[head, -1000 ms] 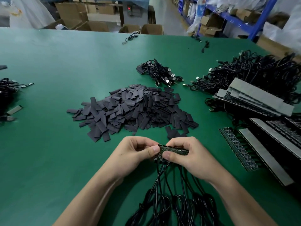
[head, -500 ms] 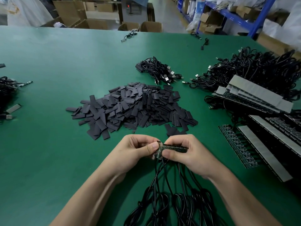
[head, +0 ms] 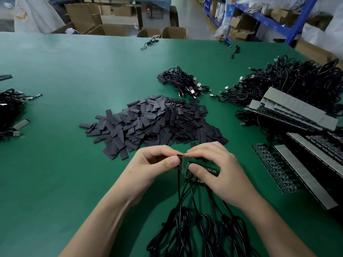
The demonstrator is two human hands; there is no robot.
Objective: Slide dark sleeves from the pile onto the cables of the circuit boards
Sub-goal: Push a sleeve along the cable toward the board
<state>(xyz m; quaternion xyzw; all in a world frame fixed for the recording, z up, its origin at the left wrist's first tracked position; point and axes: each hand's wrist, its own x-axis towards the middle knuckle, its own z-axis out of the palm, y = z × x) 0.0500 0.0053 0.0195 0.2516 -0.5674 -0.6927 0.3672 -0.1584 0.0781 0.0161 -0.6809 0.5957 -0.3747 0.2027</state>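
Dark board (head: 180, 160): 1 in left hand (head: 148, 168).

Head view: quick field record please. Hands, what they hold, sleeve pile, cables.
left hand: pinches one small green circuit board, upright, its black cable hanging
right hand: grips stacked green circuit boards
pile of flat dark sleeves: on green table mat, beyond both hands, untouched
coiled black cables: below the hands
sleeve on held board: none visible
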